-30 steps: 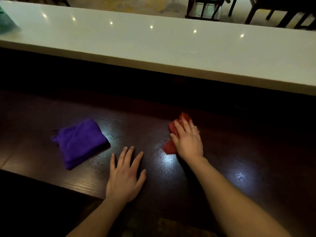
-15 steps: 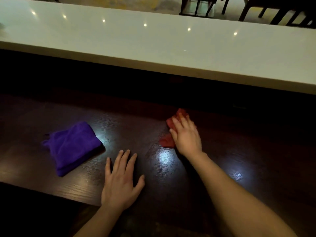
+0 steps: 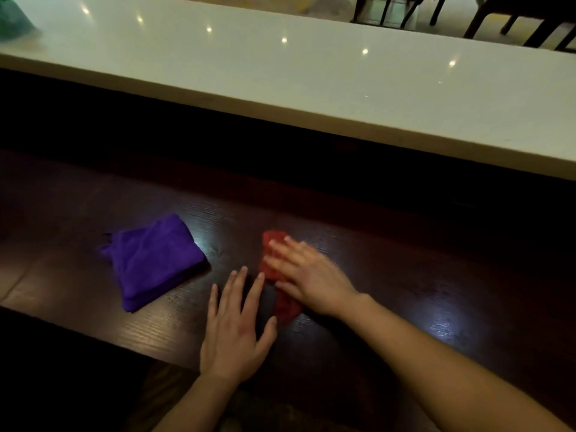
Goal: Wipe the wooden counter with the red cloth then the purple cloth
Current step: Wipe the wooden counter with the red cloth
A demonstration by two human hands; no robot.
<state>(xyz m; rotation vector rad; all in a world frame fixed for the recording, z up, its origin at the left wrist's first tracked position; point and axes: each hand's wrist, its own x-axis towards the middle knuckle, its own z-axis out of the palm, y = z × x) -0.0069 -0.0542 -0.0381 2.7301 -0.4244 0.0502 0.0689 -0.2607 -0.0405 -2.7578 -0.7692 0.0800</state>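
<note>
On the dark wooden counter (image 3: 405,275) lies a crumpled red cloth (image 3: 274,263). My right hand (image 3: 308,272) presses flat on top of it, fingers spread and blurred, covering its middle. My left hand (image 3: 237,325) rests flat on the wood just left of and nearer than the red cloth, fingers apart, holding nothing. Further left, a folded purple cloth (image 3: 152,260) sits untouched.
A raised white countertop (image 3: 311,76) runs along the far side, above a dark gap. A green object (image 3: 12,17) sits at its far left corner. Dark chair legs (image 3: 514,23) stand beyond it. The wooden counter's near edge (image 3: 93,325) is at lower left.
My right hand has slid the red cloth leftward and nearer, close to my left hand. The left hand has stayed flat on the wood. The purple cloth has not moved on the counter.
</note>
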